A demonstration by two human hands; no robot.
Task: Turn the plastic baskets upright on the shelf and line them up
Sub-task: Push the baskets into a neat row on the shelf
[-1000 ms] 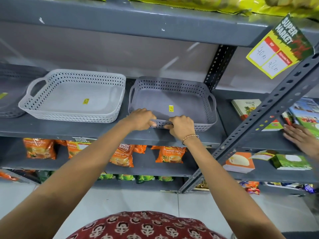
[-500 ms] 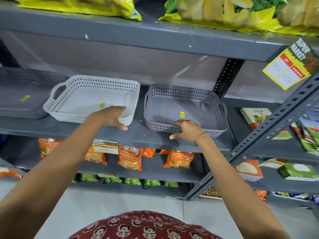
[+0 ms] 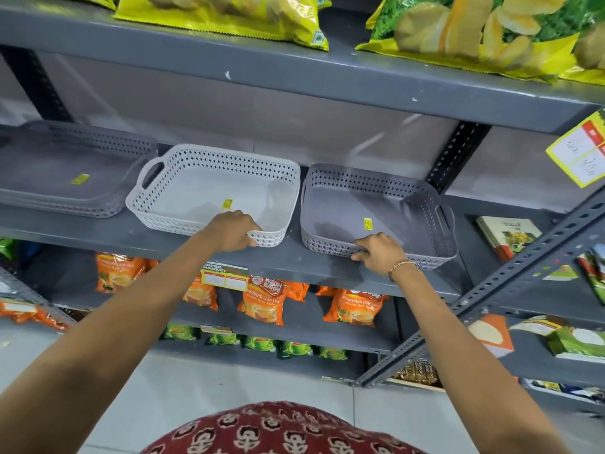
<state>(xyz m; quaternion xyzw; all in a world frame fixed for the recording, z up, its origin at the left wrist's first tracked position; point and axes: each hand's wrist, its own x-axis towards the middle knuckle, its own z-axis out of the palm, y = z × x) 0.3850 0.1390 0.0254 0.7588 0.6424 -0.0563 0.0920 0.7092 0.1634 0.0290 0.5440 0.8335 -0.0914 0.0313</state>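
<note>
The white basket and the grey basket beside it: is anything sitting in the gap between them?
No. In the head view, only a narrow strip of bare shelf separates the white basket from the grey basket; they sit apart, not touching.

A pale white basket (image 3: pixel 212 191) pierced with a diamond lattice is flanked by grey baskets, right (image 3: pixel 376 211) and far left (image 3: pixel 65 172), each marked by a yellow sticker. The shelf (image 3: pixel 294 260) is painted dark grey. Orange tea packets (image 3: pixel 265 298) are seen below, yellow-green bags (image 3: pixel 229 14) above. A maroon garment (image 3: pixel 278 430) is printed with cream motifs.
</note>
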